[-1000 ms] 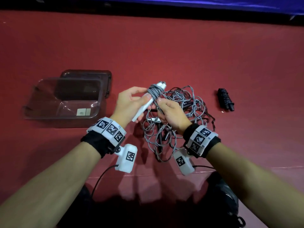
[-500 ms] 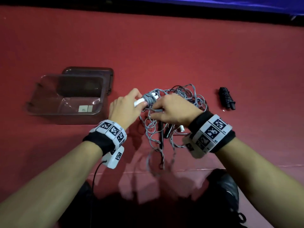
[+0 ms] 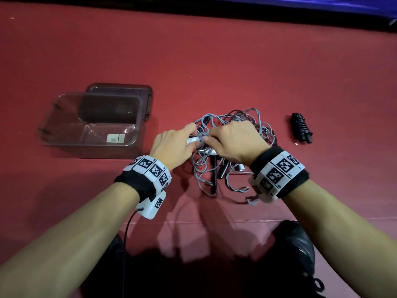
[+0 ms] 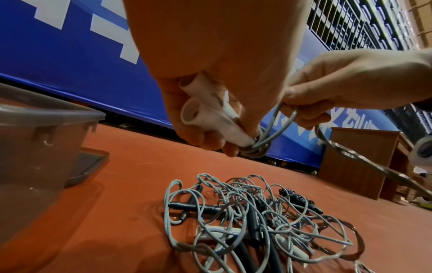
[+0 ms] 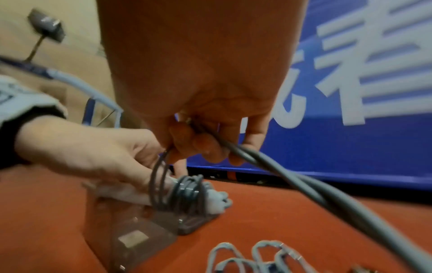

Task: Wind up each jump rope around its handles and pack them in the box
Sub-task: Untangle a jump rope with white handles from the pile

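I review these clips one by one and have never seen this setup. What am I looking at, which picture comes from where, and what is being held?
No machine here: a person works with bare hands, wearing cameras. One picture looks down from the head; the other two look along each wrist.

The left hand holds two white handles together, grey cord already coiled round them. The right hand pinches that grey cord, its grip feeding another turn.

On the red surface lie a tangled pile of ropes, an open clear plastic box with nothing packed in it, its lid behind, and one wound black rope.
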